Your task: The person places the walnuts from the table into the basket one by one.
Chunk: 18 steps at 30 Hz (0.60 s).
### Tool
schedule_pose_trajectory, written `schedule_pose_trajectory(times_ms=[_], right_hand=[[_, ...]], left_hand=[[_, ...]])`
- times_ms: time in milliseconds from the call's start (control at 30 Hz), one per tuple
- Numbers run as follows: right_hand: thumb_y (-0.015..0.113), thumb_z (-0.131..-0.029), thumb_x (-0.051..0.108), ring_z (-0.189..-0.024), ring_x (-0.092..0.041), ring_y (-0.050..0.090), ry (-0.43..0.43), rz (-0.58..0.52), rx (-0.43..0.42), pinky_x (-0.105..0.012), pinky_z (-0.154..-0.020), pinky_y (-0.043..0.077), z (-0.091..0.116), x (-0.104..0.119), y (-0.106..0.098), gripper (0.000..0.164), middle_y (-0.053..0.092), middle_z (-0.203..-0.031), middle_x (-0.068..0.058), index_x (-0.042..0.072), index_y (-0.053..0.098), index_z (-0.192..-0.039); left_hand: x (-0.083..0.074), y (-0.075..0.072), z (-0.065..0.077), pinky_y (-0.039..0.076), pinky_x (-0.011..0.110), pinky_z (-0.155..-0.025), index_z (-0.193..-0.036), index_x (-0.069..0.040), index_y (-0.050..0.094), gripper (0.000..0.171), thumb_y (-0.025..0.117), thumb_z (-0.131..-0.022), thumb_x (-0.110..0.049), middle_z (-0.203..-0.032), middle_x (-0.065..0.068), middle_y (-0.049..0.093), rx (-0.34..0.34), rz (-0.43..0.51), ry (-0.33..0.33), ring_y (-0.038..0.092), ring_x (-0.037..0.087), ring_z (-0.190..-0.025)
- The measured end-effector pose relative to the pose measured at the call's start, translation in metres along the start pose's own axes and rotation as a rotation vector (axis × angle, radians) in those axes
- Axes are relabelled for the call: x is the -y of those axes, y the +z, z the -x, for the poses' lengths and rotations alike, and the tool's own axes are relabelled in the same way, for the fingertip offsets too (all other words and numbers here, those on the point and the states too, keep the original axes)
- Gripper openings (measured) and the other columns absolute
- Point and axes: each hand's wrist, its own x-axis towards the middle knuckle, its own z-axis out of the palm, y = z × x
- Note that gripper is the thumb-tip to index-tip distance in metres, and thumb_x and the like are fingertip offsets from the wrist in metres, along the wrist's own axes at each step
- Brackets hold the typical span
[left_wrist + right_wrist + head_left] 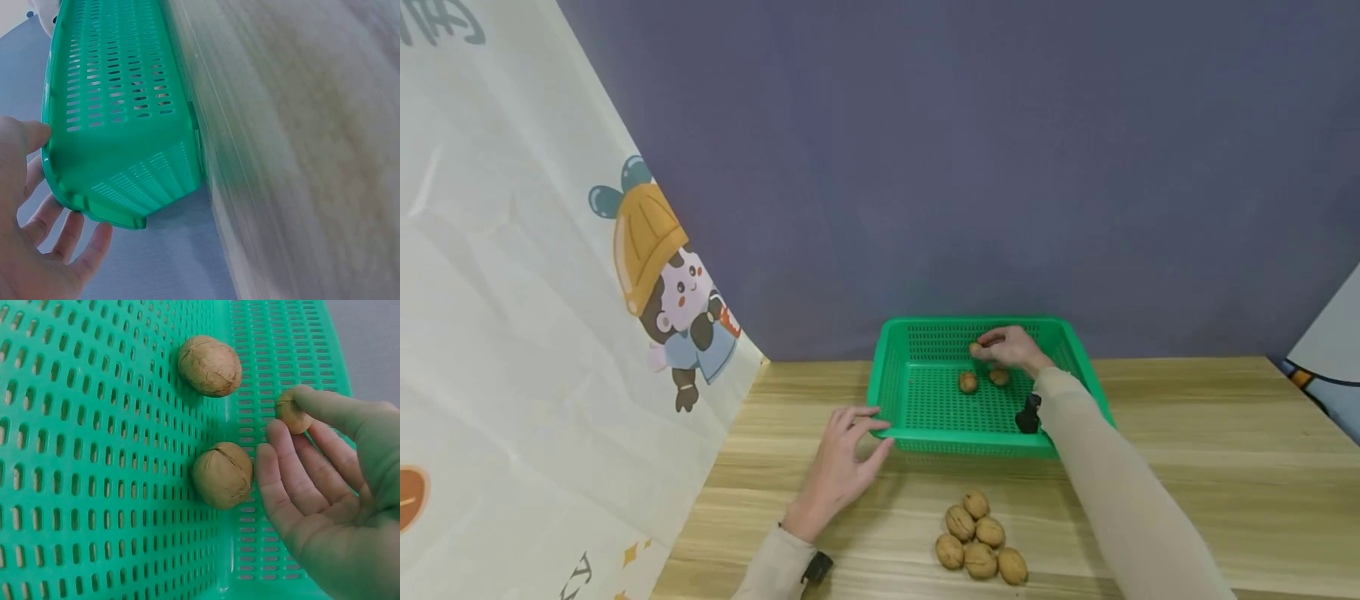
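Note:
A green plastic basket (992, 435) with slotted walls stands on the wooden table. Inside it, my right hand (1011, 348) pinches a walnut (287, 412) between thumb and fingertips, raised off the basket floor. Two more walnuts lie on that floor: one walnut (210, 365) and another walnut (224, 475) close to my fingers. At the basket's near left corner, my left hand (842, 462) touches the rim with fingers spread and fairly straight. The left wrist view shows its thumb and fingers (94, 250) along the rim of the basket (125, 134).
Several walnuts (980, 560) sit grouped on the wooden table (1195, 467) in front of the basket. A dark grey-blue backdrop (962, 167) rises behind the basket. On the left hangs a white sheet (512, 333) with cartoon prints.

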Motion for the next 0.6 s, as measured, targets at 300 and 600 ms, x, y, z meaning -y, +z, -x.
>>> schedule_pose_trajectory(times_ms=[300,600], right_hand=[[0.066,-0.107,0.031,-0.131,-0.045,0.060,0.023,0.083,0.013,-0.059,-0.107,0.054,-0.005,-0.004,-0.001,0.054,0.059,-0.148,-0.029,-0.001,0.056,-0.149],[0.060,-0.109,0.027,-0.131,-0.045,0.062,0.000,0.066,0.071,-0.054,-0.103,0.058,0.000,0.014,-0.011,0.053,0.054,-0.152,-0.030,-0.003,0.051,-0.152]], left_hand=[[0.001,0.001,-0.001,0.054,0.053,-0.106,-0.112,-0.010,0.079,0.020,0.081,-0.096,-0.023,-0.131,0.014,0.071,-0.003,0.011,0.005,0.060,0.030,-0.126],[0.001,0.001,-0.001,0.054,0.053,-0.106,-0.113,-0.010,0.079,0.021,0.080,-0.097,-0.023,-0.132,0.014,0.071,0.007,0.021,-0.001,0.060,0.030,-0.127]])
